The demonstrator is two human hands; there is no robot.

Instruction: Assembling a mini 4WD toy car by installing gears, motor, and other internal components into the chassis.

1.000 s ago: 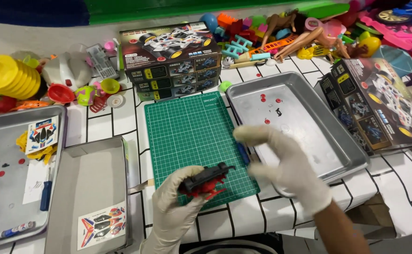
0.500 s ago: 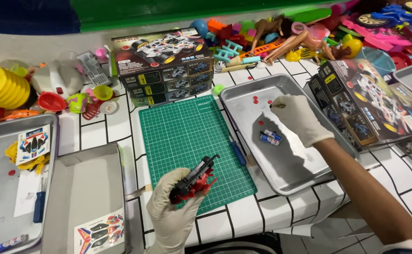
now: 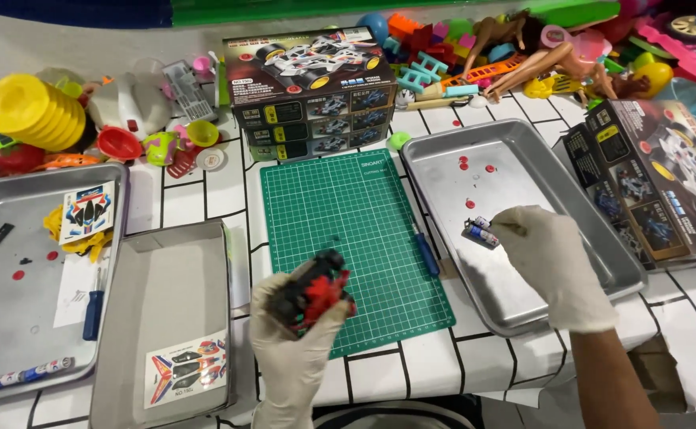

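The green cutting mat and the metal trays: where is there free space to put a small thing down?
The green cutting mat is bare above the left hand, which holds a toy car. The right tray has bare metal at its near end, below the right hand at the batteries. The grey box is bare above its sticker sheet. The table's far edge is crowded with toys.

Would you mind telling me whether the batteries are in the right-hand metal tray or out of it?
In: batteries lie on the tray floor, right hand at them.
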